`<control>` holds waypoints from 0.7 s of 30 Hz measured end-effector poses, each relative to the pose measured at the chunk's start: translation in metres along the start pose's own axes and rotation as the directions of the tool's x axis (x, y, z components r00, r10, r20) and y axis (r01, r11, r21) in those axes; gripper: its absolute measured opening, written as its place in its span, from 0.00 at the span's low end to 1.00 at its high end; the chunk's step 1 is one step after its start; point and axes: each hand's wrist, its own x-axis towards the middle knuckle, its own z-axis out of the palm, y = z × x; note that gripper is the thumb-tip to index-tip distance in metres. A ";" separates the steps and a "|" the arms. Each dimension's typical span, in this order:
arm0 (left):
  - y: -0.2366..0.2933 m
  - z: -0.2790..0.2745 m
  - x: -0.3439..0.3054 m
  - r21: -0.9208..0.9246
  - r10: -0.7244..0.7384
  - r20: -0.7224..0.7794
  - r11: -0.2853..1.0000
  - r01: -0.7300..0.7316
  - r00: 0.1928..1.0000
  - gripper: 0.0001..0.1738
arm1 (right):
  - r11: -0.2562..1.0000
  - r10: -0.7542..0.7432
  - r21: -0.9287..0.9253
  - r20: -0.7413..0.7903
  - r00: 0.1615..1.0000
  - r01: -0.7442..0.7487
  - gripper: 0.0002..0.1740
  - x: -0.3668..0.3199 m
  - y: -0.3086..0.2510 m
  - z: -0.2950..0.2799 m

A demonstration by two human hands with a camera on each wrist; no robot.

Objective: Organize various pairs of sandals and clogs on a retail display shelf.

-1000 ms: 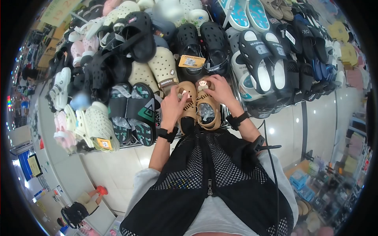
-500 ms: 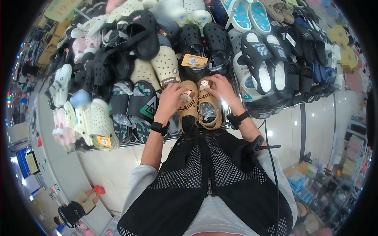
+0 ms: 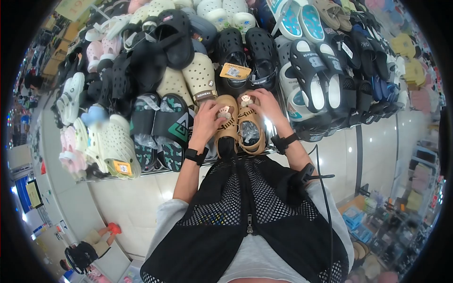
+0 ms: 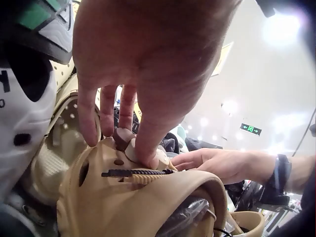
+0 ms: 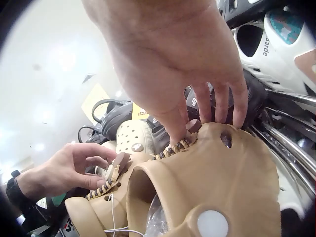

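A pair of tan clogs with striped braided cord sits at the display's front edge, below my chest. On the left clog [image 3: 228, 100] is a bear-like charm [image 3: 224, 112], pinched between my left hand's [image 3: 205, 120] thumb and fingers. The left wrist view has that thumb pressed on the charm, with other fingertips at the clog's toe. My right hand [image 3: 265, 107] holds a similar charm [image 3: 246, 99] on the right clog [image 3: 249, 120]. In the right wrist view its thumb is beside the brown charm [image 5: 193, 125], its fingers over the toe. Clear plastic fills the right clog's opening.
Beige clogs [image 3: 198, 75] and black-green slides [image 3: 171, 123] lie left of the pair. Black clogs [image 3: 263, 49] with a yellow tag [image 3: 235, 71] stand behind. Black-and-white slides [image 3: 306, 70] are to the right. A cable [image 3: 324, 203] hangs by my right arm.
My left hand has shifted slightly on the left clog, and its charm now shows more fully, face up. The right hand stays at its charm.
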 end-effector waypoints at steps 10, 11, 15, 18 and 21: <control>0.007 -0.015 -0.013 -0.074 -0.082 -0.019 0.994 0.081 0.996 0.33 | 0.999 0.002 0.038 -0.084 0.996 0.002 0.25 -0.008 -0.011 0.000; 0.007 -0.017 -0.014 -0.074 -0.083 -0.025 0.994 0.081 0.996 0.33 | 0.999 0.005 0.035 -0.083 0.997 -0.002 0.25 -0.008 -0.009 0.001; 0.006 -0.025 -0.026 -0.095 -0.089 -0.061 0.992 0.083 0.994 0.33 | 0.997 0.053 0.069 -0.100 0.994 -0.046 0.28 -0.008 -0.007 0.002; 0.008 -0.031 -0.036 -0.101 -0.108 -0.083 0.990 0.099 0.991 0.30 | 0.995 0.078 0.075 -0.143 0.987 -0.068 0.29 -0.016 -0.013 -0.010; 0.005 -0.032 -0.044 -0.085 -0.079 -0.095 0.994 0.071 0.992 0.29 | 0.982 0.150 0.130 -0.130 0.980 -0.133 0.29 -0.041 -0.013 -0.028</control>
